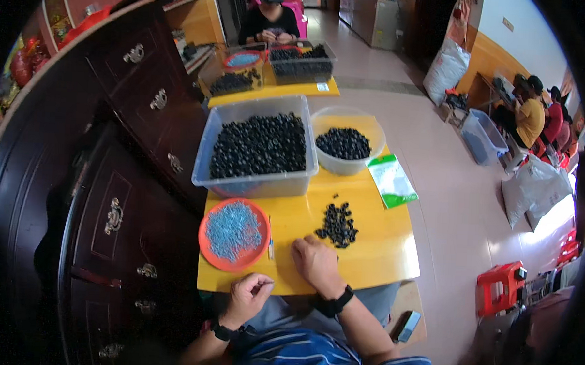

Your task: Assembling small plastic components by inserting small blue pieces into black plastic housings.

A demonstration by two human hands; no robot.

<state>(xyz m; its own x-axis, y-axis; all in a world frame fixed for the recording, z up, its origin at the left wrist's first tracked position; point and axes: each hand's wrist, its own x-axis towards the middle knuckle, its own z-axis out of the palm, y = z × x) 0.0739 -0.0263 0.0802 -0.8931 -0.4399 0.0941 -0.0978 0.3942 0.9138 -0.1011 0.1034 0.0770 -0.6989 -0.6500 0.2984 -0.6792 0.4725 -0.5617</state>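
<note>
At the front edge of the yellow table, my left hand is closed, thumb against curled fingers; whatever it may hold is too small to make out. My right hand rests knuckles-up on the tabletop, its fingers curled under and mostly hidden. Just beyond it lies a loose pile of small black ring-like parts. A red-orange plate heaped with silvery-blue screws or pins sits beyond my left hand. Between plate and right hand lies a thin pen-like stick.
Behind stand a large clear bin and a round tub, both with black parts. A green-and-white packet lies at the right edge. A dark drawer cabinet borders the left. Another person works opposite; a red stool stands right.
</note>
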